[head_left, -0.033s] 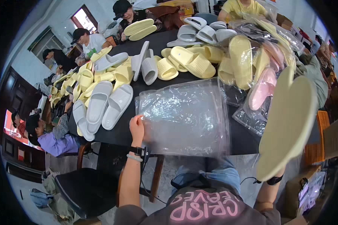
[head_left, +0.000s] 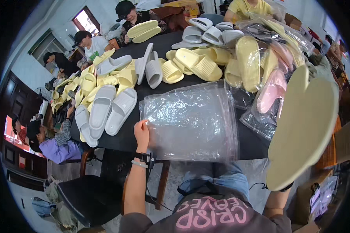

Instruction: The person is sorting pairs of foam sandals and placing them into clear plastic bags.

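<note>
My left hand (head_left: 141, 132) is closed at the left edge of a stack of clear plastic bags (head_left: 194, 128), with the fingertips pinching plastic there. The stack lies flat at the table's near edge. On the right, a pair of pale yellow slippers (head_left: 299, 132) is raised upright beside the table, soles facing me. My right forearm (head_left: 276, 201) reaches up behind them. The slippers hide that hand and its fingers, though they are plainly held up by it.
Grey slippers (head_left: 121, 111) and a heap of yellow slippers (head_left: 90, 82) cover the table's left side. Bagged yellow slippers (head_left: 248, 64) and pink slippers (head_left: 272, 91) lie at the right. A black chair (head_left: 90, 198) stands at lower left. Across the table a person holds yellow slippers (head_left: 144, 31).
The yellow slippers in my right hand have shifted slightly to the right and now cover more of the wrist. My left hand stays on the plastic bags.
</note>
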The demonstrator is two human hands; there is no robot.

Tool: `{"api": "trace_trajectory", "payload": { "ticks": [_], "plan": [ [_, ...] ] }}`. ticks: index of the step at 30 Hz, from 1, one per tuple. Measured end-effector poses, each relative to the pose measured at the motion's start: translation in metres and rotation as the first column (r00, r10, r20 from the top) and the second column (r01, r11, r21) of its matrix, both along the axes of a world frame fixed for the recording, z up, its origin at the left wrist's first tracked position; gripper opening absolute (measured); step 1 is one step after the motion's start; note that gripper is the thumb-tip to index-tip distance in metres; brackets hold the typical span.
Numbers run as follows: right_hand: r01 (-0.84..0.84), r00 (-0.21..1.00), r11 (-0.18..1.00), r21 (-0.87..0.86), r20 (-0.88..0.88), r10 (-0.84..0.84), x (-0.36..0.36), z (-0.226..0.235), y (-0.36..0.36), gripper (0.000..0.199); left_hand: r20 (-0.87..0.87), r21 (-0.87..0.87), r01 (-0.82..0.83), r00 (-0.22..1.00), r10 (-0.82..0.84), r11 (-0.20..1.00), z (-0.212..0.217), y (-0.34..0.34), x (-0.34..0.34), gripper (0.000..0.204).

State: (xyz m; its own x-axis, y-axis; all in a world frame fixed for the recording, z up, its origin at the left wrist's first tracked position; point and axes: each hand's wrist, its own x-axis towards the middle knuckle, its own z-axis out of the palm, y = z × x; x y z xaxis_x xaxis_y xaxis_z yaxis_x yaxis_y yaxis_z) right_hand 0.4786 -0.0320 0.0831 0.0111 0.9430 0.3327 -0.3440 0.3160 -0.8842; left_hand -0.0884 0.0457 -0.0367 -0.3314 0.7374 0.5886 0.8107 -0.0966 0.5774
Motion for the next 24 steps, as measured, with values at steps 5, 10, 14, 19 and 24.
{"api": "trace_trajectory", "payload": {
  "ticks": [5, 10, 14, 19, 24],
  "plan": [
    [-0.028, 0.994, 0.996, 0.088, 0.104, 0.019, -0.093, 0.008, -0.006, 0.054, -0.093, -0.140, -0.043, 0.995, 0.030, 0.989, 0.002, 0.009, 0.011, 0.013],
    [-0.178, 0.905, 0.974, 0.142, 0.413, 0.105, -0.168, 0.049, 0.054, 0.052, -0.127, -0.113, 0.070, 0.988, -0.084, 0.991, -0.009, -0.003, -0.001, 0.022],
    [-0.054, 0.537, 0.969, 0.239, 0.825, -0.174, -0.216, 0.017, 0.076, 0.032, -0.398, -0.287, -0.026, 0.912, -0.094, 0.958, 0.014, -0.009, 0.016, 0.029],
    [-0.070, 0.331, 0.974, 0.216, 0.926, -0.182, -0.221, -0.049, 0.091, 0.038, -0.471, -0.302, -0.106, 0.880, -0.052, 0.947, 0.021, -0.020, 0.022, 0.035],
    [-0.291, 0.584, 0.947, 0.133, 0.809, 0.066, -0.177, -0.022, 0.074, 0.051, -0.621, -0.521, -0.132, 0.736, -0.268, 0.843, 0.074, -0.019, 0.016, 0.047]
  ]
}}
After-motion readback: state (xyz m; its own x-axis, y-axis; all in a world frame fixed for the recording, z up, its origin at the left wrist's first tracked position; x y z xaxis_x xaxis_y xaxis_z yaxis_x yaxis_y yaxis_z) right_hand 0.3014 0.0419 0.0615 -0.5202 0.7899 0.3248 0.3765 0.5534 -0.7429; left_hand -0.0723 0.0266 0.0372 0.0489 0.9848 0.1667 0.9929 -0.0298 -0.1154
